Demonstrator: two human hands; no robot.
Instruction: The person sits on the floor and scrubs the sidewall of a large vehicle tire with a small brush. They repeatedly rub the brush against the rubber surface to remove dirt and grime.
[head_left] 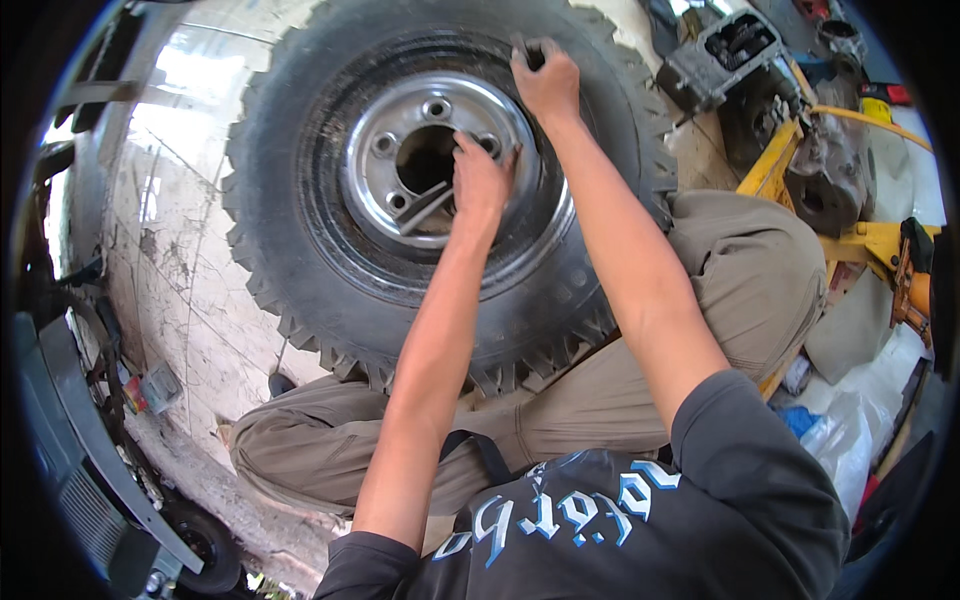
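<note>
Wheel [375,175] is black, chunky-treaded, silver-centred; whether left grip [482,187] or right grip [553,88] holds anything, I cannot tell.

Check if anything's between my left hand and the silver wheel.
Nothing visible blocks it: your left hand is over the silver wheel. A flat grey strip shows beside the hand, not visibly under it.

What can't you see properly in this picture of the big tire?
In the head view:
- Tire: its top is cut off by the upper edge.
- Silver wheel: partly hidden by the left hand.
- Right hand: its curled shape hides anything inside.
- Centre hole: too dark to see inside.
- Grey bar: I can't tell whether the left hand touches it.
</note>
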